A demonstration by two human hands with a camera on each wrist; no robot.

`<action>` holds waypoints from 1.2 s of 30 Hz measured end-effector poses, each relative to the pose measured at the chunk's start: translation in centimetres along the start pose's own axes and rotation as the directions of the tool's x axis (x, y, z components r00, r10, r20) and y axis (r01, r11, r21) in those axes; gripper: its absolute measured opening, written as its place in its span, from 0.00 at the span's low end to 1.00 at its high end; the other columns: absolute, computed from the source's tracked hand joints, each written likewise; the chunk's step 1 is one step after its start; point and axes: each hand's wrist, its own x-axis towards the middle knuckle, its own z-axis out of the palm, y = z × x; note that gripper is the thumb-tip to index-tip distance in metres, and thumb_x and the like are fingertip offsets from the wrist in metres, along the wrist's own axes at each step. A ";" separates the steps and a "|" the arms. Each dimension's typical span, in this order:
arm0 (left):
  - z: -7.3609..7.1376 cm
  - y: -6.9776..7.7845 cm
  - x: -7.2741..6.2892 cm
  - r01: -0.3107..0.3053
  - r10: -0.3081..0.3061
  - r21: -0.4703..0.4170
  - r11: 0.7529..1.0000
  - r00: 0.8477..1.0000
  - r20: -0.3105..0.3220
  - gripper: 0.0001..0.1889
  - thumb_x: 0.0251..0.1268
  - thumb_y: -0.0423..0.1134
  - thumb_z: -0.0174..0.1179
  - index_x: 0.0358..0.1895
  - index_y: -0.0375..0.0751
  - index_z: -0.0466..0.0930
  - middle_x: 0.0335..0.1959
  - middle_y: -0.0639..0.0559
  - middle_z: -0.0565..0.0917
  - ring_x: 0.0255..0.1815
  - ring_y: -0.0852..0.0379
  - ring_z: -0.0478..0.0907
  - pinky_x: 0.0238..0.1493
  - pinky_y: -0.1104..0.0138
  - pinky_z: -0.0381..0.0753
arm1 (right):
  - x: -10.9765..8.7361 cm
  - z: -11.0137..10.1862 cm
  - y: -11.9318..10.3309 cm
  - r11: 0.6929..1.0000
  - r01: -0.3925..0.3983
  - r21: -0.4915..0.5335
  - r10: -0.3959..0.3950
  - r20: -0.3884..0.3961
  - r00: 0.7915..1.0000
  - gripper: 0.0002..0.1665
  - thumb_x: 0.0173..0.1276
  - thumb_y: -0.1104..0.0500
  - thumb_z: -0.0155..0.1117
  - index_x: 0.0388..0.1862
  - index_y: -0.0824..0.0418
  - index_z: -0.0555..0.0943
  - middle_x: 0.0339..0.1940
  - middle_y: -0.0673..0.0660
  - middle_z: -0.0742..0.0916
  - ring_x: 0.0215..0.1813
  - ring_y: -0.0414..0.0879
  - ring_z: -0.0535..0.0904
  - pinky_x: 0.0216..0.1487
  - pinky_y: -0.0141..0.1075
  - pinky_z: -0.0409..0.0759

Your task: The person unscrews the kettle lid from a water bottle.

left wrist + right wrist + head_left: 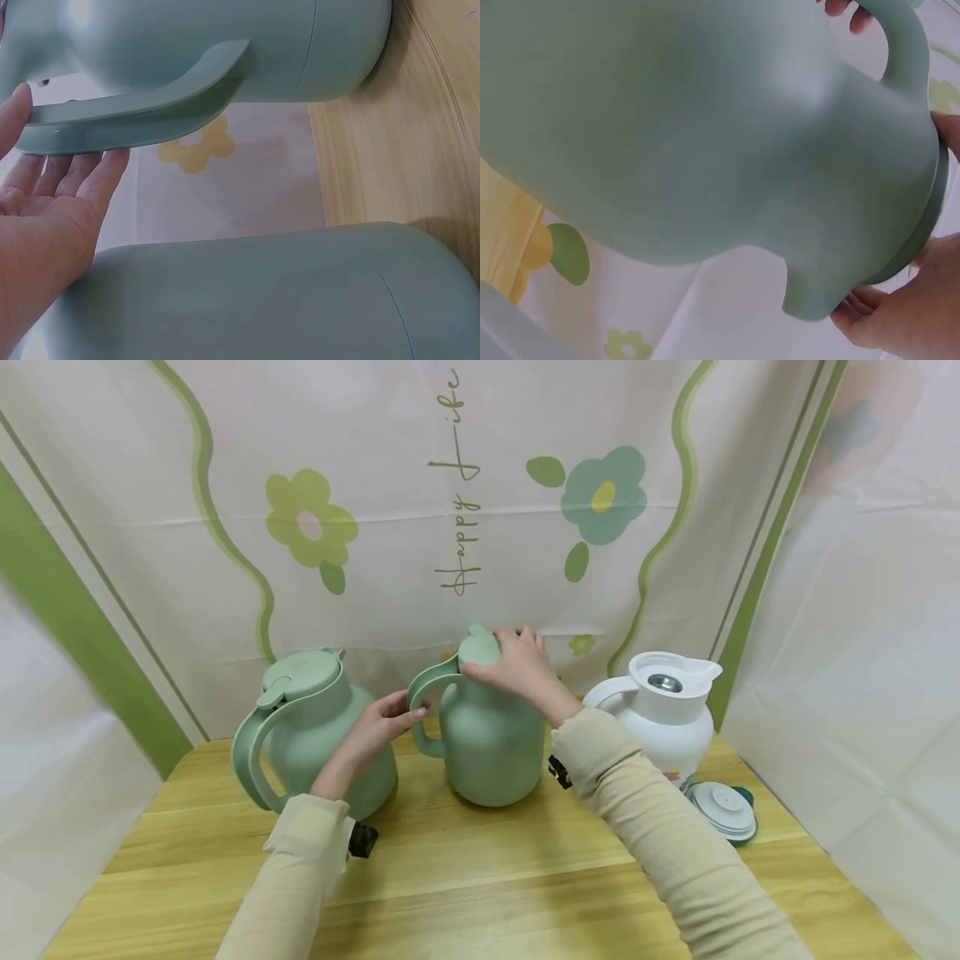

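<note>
A light green thermos jug [491, 747] stands upright on the wooden table between both hands. My left hand [375, 727] holds its handle [135, 105] near the upper bend, thumb on one side and fingers on the other. On top, my right hand [523, 664] grips the lid [478, 649] from the right; in the right wrist view its fingers reach around the lid's rim [930, 214] beside the spout [810, 289]. Left of it, partly behind my left wrist, is a rounder green jug [315, 727] with its lid on.
At the right stands a white jug [660, 727] without its lid, its metal inner neck showing. A round white and dark green lid [723, 810] lies in front of it. A flowered cloth [405, 552] hangs behind the wooden table [450, 877].
</note>
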 end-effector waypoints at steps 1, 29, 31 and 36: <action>0.0 0.0 0.0 0.001 -0.001 -0.001 1.000 1.000 -0.001 0.29 0.71 0.47 0.53 0.71 0.39 0.61 0.67 0.37 0.71 0.70 0.42 0.66 0.73 0.51 0.61 | 0.0 -0.1 0.1 1.000 -0.007 0.015 0.007 0.003 1.000 0.51 0.55 0.37 0.66 0.72 0.58 0.62 0.67 0.68 0.66 0.66 0.60 0.59 0.62 0.51 0.66; -0.1 -0.1 -0.1 0.006 -0.006 -0.003 1.000 1.000 0.000 0.29 0.72 0.45 0.52 0.71 0.38 0.61 0.68 0.37 0.69 0.71 0.42 0.64 0.73 0.50 0.59 | -0.4 0.0 -0.3 0.992 0.060 -0.108 -0.058 0.021 0.998 0.53 0.58 0.32 0.63 0.72 0.63 0.61 0.70 0.62 0.69 0.71 0.59 0.63 0.71 0.52 0.61; 0.0 -0.1 0.0 0.002 -0.002 -0.002 1.000 1.000 0.003 0.29 0.72 0.45 0.52 0.71 0.38 0.61 0.68 0.36 0.69 0.71 0.41 0.64 0.73 0.50 0.59 | -0.5 0.1 -0.3 0.994 0.053 -0.097 -0.053 0.008 0.999 0.52 0.58 0.33 0.63 0.72 0.62 0.61 0.70 0.62 0.70 0.70 0.59 0.64 0.70 0.52 0.63; 0.0 -0.1 0.0 0.001 -0.001 -0.006 1.000 1.000 -0.003 0.28 0.72 0.44 0.52 0.71 0.37 0.61 0.67 0.36 0.70 0.71 0.42 0.65 0.73 0.50 0.60 | -0.5 -0.1 -0.2 0.999 0.030 -0.039 -0.030 0.005 1.000 0.49 0.59 0.36 0.64 0.71 0.60 0.62 0.69 0.65 0.67 0.66 0.59 0.65 0.62 0.51 0.69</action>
